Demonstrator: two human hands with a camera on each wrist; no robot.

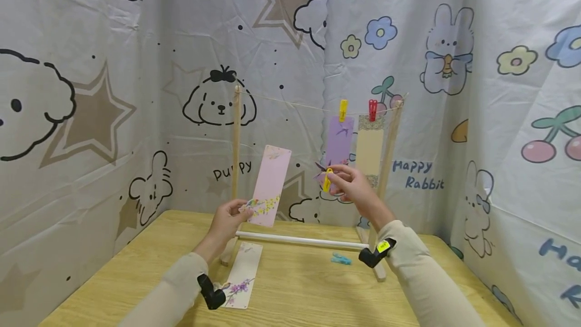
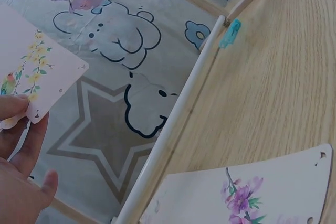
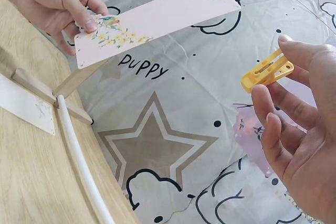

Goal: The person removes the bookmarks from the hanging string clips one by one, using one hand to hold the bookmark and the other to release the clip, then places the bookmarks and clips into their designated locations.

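Observation:
My left hand point(image 1: 225, 223) pinches a pale pink bookmark card point(image 1: 271, 178) by its lower left edge, near its printed bird and yellow flowers. The card is raised in front of the string point(image 1: 290, 101) and leans slightly to the right. In my right hand point(image 1: 358, 192) is a small yellow clothespin point(image 3: 268, 70), gripped between thumb and fingers. Behind that hand, a purple card point(image 1: 339, 138) hangs from the string under another yellow clothespin point(image 1: 343, 110). Beside it hangs a cream card point(image 1: 369, 148) under a red clothespin point(image 1: 372, 110).
The string runs between two wooden posts point(image 1: 236, 150), joined low down by a white rod point(image 1: 304, 239). On the wooden table point(image 1: 308, 291) lie a white card point(image 1: 242, 276) with purple flowers and a blue clothespin point(image 1: 341, 259). Printed curtains point(image 1: 204, 24) surround the table.

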